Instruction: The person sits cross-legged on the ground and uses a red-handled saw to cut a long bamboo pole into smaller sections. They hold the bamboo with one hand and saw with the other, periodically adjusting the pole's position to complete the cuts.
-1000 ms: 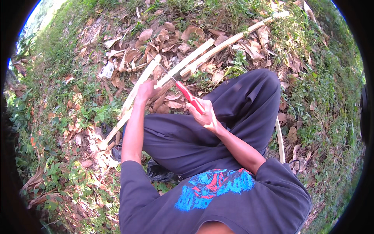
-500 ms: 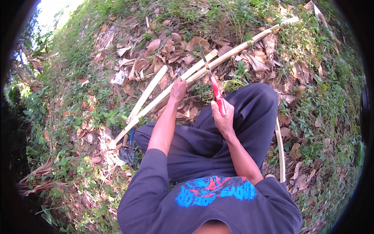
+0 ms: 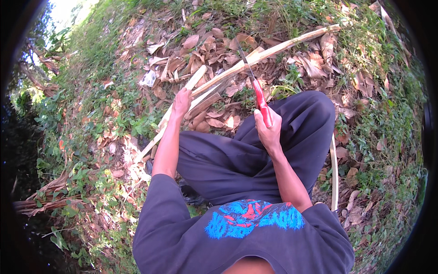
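A long pale wooden strip (image 3: 292, 42) slants over the leaf litter from my left side toward the upper right. My left hand (image 3: 181, 102) is closed around its lower end, where other strips lie close by. In my right hand (image 3: 269, 130) is a red-handled saw (image 3: 260, 95), gripped by its handle. Its narrow dark blade points up and away, crossing the long strip; whether it touches the wood I cannot tell, and no teeth can be made out. A shorter pale strip (image 3: 197, 76) sticks out beyond my left hand. Another strip (image 3: 153, 145) shows beside my left forearm.
My crossed legs in dark trousers (image 3: 296, 123) are just below the wood. One thin pale strip (image 3: 334, 176) lies on the ground by my right knee. Dry leaves (image 3: 315, 64), green weeds (image 3: 383, 137) and a whitish scrap (image 3: 148, 78) surround me.
My left hand has slid down and left, drawing the long strip the same way and turning it slightly. My right hand with the saw has shifted a little right and stays across the wood.
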{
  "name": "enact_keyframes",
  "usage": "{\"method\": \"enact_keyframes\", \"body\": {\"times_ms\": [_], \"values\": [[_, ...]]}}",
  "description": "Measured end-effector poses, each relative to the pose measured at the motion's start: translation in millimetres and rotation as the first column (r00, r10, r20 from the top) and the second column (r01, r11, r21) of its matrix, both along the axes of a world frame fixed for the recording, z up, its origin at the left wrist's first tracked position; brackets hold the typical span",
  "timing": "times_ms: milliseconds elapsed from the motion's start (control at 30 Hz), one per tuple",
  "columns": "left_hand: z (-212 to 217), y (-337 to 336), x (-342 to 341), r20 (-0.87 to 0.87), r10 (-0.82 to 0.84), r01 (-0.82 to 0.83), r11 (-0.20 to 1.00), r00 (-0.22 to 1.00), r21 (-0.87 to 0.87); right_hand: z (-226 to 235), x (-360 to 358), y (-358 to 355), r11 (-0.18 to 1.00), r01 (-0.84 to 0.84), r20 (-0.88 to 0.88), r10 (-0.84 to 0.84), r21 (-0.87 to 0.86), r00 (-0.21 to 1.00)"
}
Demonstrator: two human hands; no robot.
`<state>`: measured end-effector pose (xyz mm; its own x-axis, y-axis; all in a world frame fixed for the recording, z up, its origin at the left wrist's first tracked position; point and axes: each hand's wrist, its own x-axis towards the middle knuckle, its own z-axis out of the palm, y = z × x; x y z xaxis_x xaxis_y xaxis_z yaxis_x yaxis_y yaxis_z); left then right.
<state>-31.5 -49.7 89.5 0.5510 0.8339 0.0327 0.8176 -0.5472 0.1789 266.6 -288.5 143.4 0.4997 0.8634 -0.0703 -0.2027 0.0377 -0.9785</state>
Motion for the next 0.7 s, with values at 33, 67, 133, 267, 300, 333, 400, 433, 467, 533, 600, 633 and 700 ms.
{"method": "enact_keyframes", "body": {"times_ms": [33, 67, 133, 267, 300, 333, 400, 433, 467, 533, 600, 633, 700], "values": [[-4.6, -2.7, -20.5, -0.044, 0.045, -0.045, 0.999, 0.998, -0.008, 0.3, -2.7, 1.0, 1.000, -0.009, -0.007, 0.009, -0.003, 1.000], [-16.1, -4.1, -40.9, -0.090, 0.042, -0.044, 0.999, 0.995, -0.027, 0.3, -5.3, 2.1, 1.000, -0.016, -0.015, 0.016, -0.007, 1.000], [-34.1, -12.1, -49.4, 0.103, -0.029, 0.023, 0.998, 0.994, 0.063, -12.7, -3.3, 4.0, 0.996, -0.083, 0.060, 0.084, -0.010, 0.995], [-32.7, 2.0, -61.6, 0.090, 0.052, -0.037, 0.987, 0.995, -0.155, -23.2, -8.2, 2.6, 0.996, -0.086, 0.117, 0.089, -0.034, 0.989], [-23.5, 11.5, -59.6, 0.034, 0.134, -0.117, 0.942, 0.990, -0.314, -24.9, -6.7, 2.2, 0.996, -0.080, 0.138, 0.084, -0.039, 0.987], [-25.8, 15.2, -79.4, 0.051, 0.229, -0.189, 0.893, 0.972, -0.409, -23.5, -9.6, 1.6, 0.994, -0.096, 0.141, 0.101, -0.044, 0.985], [-30.1, 14.0, -117.6, -0.193, 0.214, -0.281, 0.843, 0.958, -0.459, -20.9, -14.1, -0.4, 0.991, -0.121, 0.151, 0.128, -0.054, 0.980], [-34.5, 8.7, -135.4, -0.276, 0.142, -0.256, 0.862, 0.950, -0.437, -21.3, -15.2, -1.3, 0.990, -0.125, 0.152, 0.133, -0.057, 0.979], [-40.7, -0.4, -148.2, -0.356, 0.067, -0.223, 0.880, 0.932, -0.419, -22.2, -15.6, -2.1, 0.990, -0.127, 0.155, 0.135, -0.061, 0.979], [-47.0, -15.6, -147.4, -0.396, 0.167, -0.307, 0.895, 0.903, -0.324, -21.2, -13.8, 3.5, 0.996, -0.073, 0.161, 0.080, -0.051, 0.984], [-52.9, -26.6, -167.6, -0.271, 0.156, -0.229, 0.936, 0.950, -0.266, -10.6, -22.3, 4.8, 0.999, -0.027, 0.129, 0.031, -0.032, 0.991], [-57.1, -31.6, -174.1, -0.220, 0.155, -0.202, 0.957, 0.963, -0.208, -7.9, -22.3, 4.8, 0.998, -0.046, 0.148, 0.052, -0.043, 0.988], [-61.4, -37.1, -181.4, -0.080, 0.127, -0.135, 0.987, 0.989, -0.093, -4.1, -23.6, 4.0, 0.996, -0.075, 0.162, 0.080, -0.040, 0.984]]}}
